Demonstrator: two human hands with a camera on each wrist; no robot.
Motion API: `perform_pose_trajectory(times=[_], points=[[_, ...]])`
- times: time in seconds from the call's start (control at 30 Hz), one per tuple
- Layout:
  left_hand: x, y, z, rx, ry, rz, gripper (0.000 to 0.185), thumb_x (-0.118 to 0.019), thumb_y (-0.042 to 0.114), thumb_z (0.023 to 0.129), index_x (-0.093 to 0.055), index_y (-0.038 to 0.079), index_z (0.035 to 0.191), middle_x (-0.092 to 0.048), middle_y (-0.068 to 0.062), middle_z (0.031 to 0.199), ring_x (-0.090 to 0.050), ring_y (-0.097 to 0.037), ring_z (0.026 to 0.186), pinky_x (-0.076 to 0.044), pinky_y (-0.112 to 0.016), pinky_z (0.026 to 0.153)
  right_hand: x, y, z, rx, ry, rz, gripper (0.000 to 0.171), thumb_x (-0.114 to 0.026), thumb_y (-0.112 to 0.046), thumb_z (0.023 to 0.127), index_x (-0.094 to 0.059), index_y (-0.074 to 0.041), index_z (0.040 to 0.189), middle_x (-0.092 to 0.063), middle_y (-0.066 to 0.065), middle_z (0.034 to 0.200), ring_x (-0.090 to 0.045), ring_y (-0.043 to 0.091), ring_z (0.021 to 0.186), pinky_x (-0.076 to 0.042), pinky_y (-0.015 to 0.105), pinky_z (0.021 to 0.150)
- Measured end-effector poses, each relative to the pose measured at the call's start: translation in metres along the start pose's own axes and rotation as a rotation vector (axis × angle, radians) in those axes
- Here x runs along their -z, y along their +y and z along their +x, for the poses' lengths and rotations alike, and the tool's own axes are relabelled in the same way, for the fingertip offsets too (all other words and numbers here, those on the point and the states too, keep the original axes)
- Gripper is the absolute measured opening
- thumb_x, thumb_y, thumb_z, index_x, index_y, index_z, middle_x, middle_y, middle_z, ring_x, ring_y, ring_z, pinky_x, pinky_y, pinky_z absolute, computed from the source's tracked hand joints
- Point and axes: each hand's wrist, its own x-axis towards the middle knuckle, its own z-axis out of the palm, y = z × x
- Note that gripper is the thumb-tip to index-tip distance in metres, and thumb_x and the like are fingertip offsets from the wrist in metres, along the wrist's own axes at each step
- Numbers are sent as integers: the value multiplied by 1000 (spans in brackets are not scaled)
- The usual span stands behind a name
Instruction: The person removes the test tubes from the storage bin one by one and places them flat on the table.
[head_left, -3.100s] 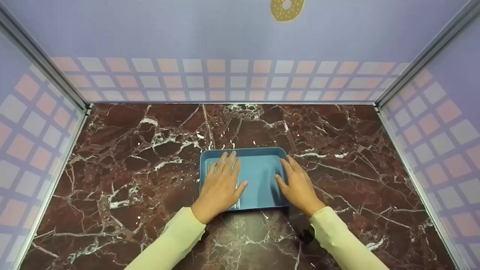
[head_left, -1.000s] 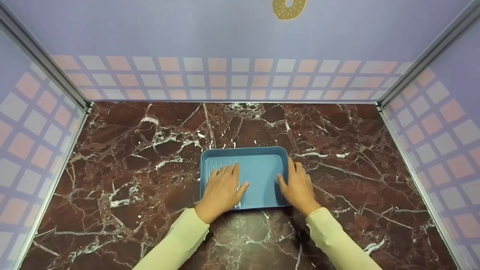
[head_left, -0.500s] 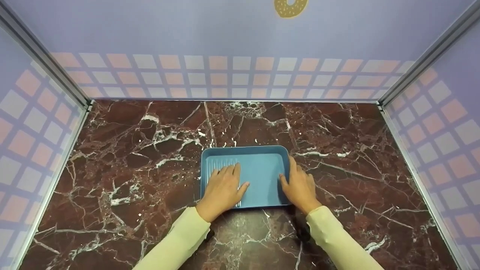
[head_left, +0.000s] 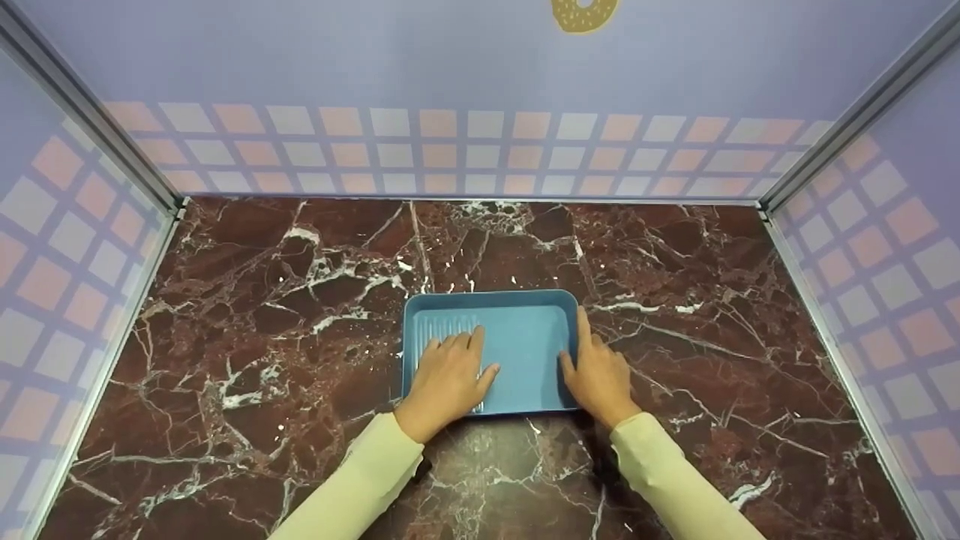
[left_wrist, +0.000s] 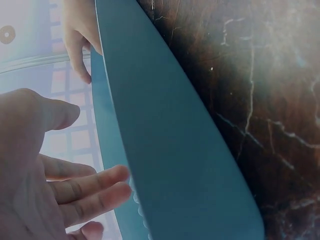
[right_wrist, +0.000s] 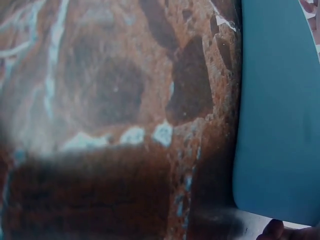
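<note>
A blue rectangular tray (head_left: 525,352) with a raised rim lies on the marbled surface. Ribs (head_left: 442,325) run across the inside of its left part. Above those ribs is my left hand (head_left: 448,377), its fingers slightly bent and the thumb held apart; in the left wrist view, nothing is in this hand (left_wrist: 60,170). My right hand (head_left: 602,379) holds the tray's right rim, thumb on the inner side and fingers along the outside. The right wrist view has the tray's smooth outer wall (right_wrist: 280,115), with only dark fingertips at its bottom edge.
Dark red marbled tabletop (head_left: 262,330) with white veins surrounds the tray. A lilac back wall (head_left: 337,60) with pink and white squares stands behind it. Matching side walls (head_left: 885,247) close off left and right, with metal posts at the corners.
My left hand's fingers, earlier stretched towards the tray's far rim, have drawn back and bent. My right index finger now lies straight along the right rim. The tray stays in place; the head view tilts slightly.
</note>
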Motion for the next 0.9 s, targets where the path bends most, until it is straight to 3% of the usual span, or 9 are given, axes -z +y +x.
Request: perform_pose_trajectory(times=[0.23,0.57,0.9], points=[[-1,1,0,1,-1,-11,58,-58,42,92,-52,0,132,-69,-13,103,-66,-29,91,-47,-40,77,-1,1,0,18,28,-11,73,-62,-30,91,-27,-10,152,-70,19,82,-63,38,60,-45,53,60],[-5,0,0,-12,29,-20,54,-61,40,91,-54,-1,126,-70,-11,94,-67,-28,84,-47,-40,71,-4,2,0,16,26,-56,75,-61,-31,91,-24,-13,154,-64,16,61,-54,28,45,-37,44,44],[-8,1,2,0,21,-20,55,-62,39,90,-55,-2,127,-71,-11,93,-68,-28,82,-47,-40,69,-4,0,-1,3,11,-52,77,-61,-32,91,-22,-15,155,-64,19,62,-58,31,50,-40,47,46]])
